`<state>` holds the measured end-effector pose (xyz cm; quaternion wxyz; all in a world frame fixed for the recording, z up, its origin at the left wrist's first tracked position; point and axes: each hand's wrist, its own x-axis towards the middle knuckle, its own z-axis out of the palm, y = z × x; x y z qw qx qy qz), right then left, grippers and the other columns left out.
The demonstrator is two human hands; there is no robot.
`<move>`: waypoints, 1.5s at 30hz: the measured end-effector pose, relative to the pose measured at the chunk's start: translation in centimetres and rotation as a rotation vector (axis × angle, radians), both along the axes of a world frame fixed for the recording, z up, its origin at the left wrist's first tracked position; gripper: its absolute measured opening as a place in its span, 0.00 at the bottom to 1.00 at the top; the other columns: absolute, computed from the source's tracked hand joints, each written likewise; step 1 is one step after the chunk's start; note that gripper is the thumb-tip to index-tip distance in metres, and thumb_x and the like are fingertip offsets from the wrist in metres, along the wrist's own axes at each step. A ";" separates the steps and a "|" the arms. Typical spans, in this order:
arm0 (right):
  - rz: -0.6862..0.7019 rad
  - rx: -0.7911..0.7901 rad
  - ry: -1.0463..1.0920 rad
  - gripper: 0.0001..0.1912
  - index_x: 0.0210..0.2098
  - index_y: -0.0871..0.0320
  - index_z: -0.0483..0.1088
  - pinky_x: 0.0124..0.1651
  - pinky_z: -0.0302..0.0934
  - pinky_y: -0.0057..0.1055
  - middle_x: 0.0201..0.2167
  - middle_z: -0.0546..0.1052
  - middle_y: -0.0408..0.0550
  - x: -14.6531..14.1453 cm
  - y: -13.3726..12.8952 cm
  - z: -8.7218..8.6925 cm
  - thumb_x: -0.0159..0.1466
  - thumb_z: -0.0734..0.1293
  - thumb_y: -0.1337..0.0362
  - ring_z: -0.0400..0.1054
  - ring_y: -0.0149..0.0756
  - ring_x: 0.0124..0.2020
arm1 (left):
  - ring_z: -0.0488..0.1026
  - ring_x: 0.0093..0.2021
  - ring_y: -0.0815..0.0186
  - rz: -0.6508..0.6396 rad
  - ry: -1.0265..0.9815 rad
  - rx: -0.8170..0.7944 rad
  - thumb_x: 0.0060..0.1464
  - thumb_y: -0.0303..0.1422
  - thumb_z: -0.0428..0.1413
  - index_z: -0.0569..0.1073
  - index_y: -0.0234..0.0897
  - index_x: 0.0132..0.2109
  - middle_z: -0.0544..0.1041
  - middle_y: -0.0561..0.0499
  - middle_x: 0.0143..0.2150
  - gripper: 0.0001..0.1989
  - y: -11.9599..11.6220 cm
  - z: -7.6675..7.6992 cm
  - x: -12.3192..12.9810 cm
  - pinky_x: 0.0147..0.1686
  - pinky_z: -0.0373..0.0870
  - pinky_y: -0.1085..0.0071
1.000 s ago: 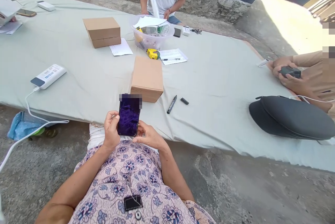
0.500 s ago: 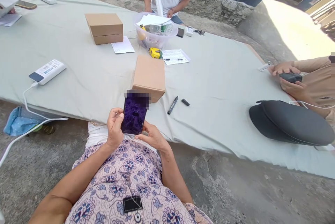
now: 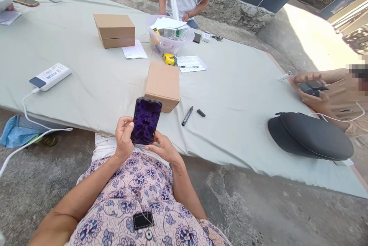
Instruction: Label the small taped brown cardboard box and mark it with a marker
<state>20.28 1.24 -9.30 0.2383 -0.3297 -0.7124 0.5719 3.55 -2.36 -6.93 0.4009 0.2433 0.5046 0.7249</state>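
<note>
Between my hands is a smartphone [image 3: 146, 120] with a dark purple screen, tilted up toward me at the table's near edge. My left hand [image 3: 124, 137] grips its left side, thumb along the edge. My right hand [image 3: 165, 147] holds the lower right corner, fingers partly hidden behind it. Just beyond the phone stands a closed brown cardboard box [image 3: 163, 81]. To the box's right, a black marker [image 3: 188, 116] lies uncapped, its cap [image 3: 201, 113] apart from it on the cloth.
A white power bank [image 3: 51, 77] with a cable lies left. Farther back are more cardboard boxes [image 3: 115, 31], a yellow tape measure [image 3: 170, 59], papers and a filled plastic basin [image 3: 172, 43]. A black case [image 3: 310, 135] lies right. People sit opposite and at the right, the latter holding a dark object.
The view has shifted slightly; my hands keep the same hold on the phone. At the right, the other person's hands have changed position around the dark object, which now looks opened out.
</note>
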 end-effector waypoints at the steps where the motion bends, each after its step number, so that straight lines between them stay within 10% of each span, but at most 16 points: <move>1: -0.005 0.001 -0.006 0.25 0.50 0.58 0.72 0.40 0.64 0.31 0.36 0.75 0.44 -0.2 0.0 -0.1 0.61 0.74 0.48 0.66 0.33 0.34 | 0.64 0.28 0.67 0.003 -0.016 -0.001 0.49 0.42 0.62 0.69 0.42 0.37 0.67 0.56 0.27 0.12 0.1 0.0 -0.1 0.30 0.62 0.71; 9: -0.020 -0.039 0.056 0.36 0.67 0.54 0.63 0.47 0.70 0.33 0.40 0.81 0.45 -1.4 0.2 0.0 0.63 0.74 0.54 0.73 0.33 0.36 | 0.62 0.26 0.69 0.102 -0.030 -0.073 0.45 0.40 0.59 0.66 0.42 0.36 0.66 0.57 0.27 0.13 2.0 -0.9 -3.6 0.28 0.60 0.73; 19: -0.398 0.039 0.017 0.26 0.57 0.57 0.72 0.50 0.71 0.36 0.38 0.81 0.48 3.7 2.4 -1.4 0.64 0.68 0.50 0.75 0.34 0.39 | 0.57 0.22 0.69 0.101 0.305 -0.496 0.51 0.31 0.53 0.67 0.40 0.36 0.62 0.58 0.24 0.03 6.4 -0.9 -11.3 0.25 0.55 0.72; 24: -0.609 0.063 0.027 0.28 0.56 0.58 0.72 0.52 0.72 0.40 0.42 0.81 0.51 5.1 4.0 -2.6 0.62 0.67 0.49 0.75 0.35 0.39 | 0.71 0.33 0.62 0.054 0.586 -0.563 0.56 0.33 0.54 0.73 0.38 0.42 0.75 0.50 0.35 0.07 6.2 0.4 -12.3 0.37 0.68 0.67; 28: -0.729 0.090 -0.002 0.32 0.62 0.60 0.68 0.53 0.72 0.40 0.55 0.79 0.60 4.5 5.2 -2.9 0.62 0.67 0.52 0.76 0.36 0.42 | 0.73 0.57 0.54 0.049 0.898 -0.483 0.58 0.34 0.56 0.73 0.39 0.54 0.77 0.42 0.54 0.16 5.8 2.2 -11.4 0.58 0.67 0.62; 33: -0.767 0.127 -0.033 0.38 0.70 0.60 0.59 0.58 0.71 0.40 0.68 0.69 0.64 2.6 6.6 -3.1 0.65 0.66 0.54 0.76 0.38 0.51 | 0.72 0.63 0.51 -0.178 0.884 -0.203 0.61 0.37 0.57 0.65 0.37 0.67 0.71 0.37 0.64 0.29 8.1 3.2 -7.4 0.58 0.70 0.59; 37: -0.750 0.090 -0.020 0.40 0.71 0.59 0.57 0.62 0.69 0.47 0.69 0.68 0.64 1.4 7.1 -3.3 0.64 0.68 0.54 0.77 0.42 0.51 | 0.62 0.71 0.49 -0.334 0.956 0.082 0.61 0.46 0.60 0.61 0.43 0.71 0.64 0.38 0.71 0.35 11.2 1.7 -4.0 0.68 0.61 0.53; 45: -0.761 0.238 -0.062 0.32 0.67 0.54 0.64 0.57 0.71 0.49 0.63 0.74 0.60 2.0 5.4 -2.2 0.66 0.67 0.53 0.74 0.47 0.55 | 0.64 0.70 0.47 -0.333 0.962 0.075 0.61 0.51 0.59 0.68 0.44 0.67 0.69 0.39 0.68 0.32 11.1 -0.6 -2.0 0.69 0.62 0.49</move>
